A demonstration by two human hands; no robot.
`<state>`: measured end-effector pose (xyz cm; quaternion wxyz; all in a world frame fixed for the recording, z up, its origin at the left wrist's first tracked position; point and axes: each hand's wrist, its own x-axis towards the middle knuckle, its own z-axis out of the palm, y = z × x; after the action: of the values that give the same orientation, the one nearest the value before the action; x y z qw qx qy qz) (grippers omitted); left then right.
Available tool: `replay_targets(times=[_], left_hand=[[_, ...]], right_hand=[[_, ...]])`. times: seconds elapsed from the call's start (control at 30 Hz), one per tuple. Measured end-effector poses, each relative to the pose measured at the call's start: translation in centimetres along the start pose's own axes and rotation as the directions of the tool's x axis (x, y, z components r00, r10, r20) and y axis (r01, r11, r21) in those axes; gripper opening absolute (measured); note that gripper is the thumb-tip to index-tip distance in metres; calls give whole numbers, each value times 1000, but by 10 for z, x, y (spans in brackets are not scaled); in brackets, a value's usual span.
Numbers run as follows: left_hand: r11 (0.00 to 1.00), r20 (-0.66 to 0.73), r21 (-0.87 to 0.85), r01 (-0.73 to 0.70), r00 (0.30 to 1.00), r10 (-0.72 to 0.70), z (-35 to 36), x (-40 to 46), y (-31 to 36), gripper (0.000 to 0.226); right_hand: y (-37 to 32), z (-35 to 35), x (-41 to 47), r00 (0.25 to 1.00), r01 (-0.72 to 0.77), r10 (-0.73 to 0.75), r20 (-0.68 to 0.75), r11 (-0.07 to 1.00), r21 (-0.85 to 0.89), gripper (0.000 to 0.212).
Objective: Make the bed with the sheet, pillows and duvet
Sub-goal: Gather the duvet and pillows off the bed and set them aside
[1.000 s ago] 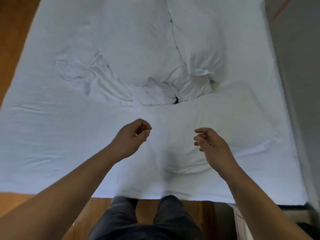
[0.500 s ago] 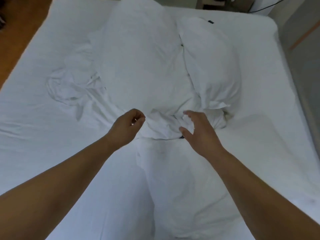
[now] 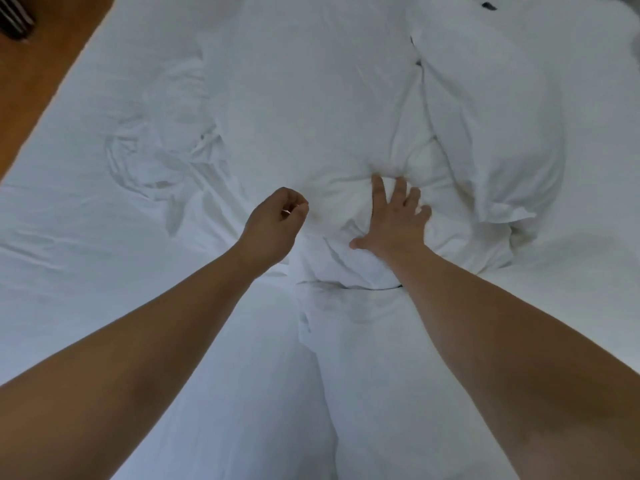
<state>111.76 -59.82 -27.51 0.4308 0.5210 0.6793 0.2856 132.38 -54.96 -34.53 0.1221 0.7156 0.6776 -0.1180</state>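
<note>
pressing down now, the right hand (image 3: 394,223) lies flat and spread wide on a bunched white pillow (image 3: 363,202) at the middle of the bed, fingers fanned, palm on the cloth, gripping nothing. the left hand (image 3: 277,223) hangs just beside it to the left, loosely curled with fingertips near the thumb; it looks empty, though what sits inside the curl is hard to make out. count two hands, two bare forearms. pillows: two clearly, the one under the palm and a second pillow (image 3: 491,126) lying lengthwise to the right, touching the first; a long white shape near the viewer may be a third or folded bedding, cannot tell. the sheet (image 3: 104,271) covers the mattress, white, with a rumpled patch of creases (image 3: 162,157) to the left. wooden floor (image 3: 38,81) shows at upper left, with a dark object (image 3: 14,19) at the corner.
</note>
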Motion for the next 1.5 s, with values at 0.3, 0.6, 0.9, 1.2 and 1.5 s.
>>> replay_targets(times=[0.3, 0.6, 0.9, 1.2, 1.5], left_hand=[[1000, 7, -3, 12, 1000, -12, 2, -9, -15, 11], [996, -22, 64, -58, 998, 59, -28, -41, 6, 12], [969, -106, 181, -169, 976, 190, -71, -43, 51, 18], [964, -234, 143, -222, 939, 251, -85, -47, 91, 46], [812, 79, 554, 185, 959, -272, -119, -19, 57, 114]], right_hand=[[17, 13, 5, 930, 121, -108, -352, 993, 15, 26], [68, -25, -85, 898, 228, -163, -409, 967, 117, 22], [107, -81, -286, 914, 244, -166, -370, 954, 174, 42], [117, -40, -432, 785, 354, -233, -574, 929, 106, 17], [103, 1, -403, 906, 380, -349, -238, 920, 98, 41]])
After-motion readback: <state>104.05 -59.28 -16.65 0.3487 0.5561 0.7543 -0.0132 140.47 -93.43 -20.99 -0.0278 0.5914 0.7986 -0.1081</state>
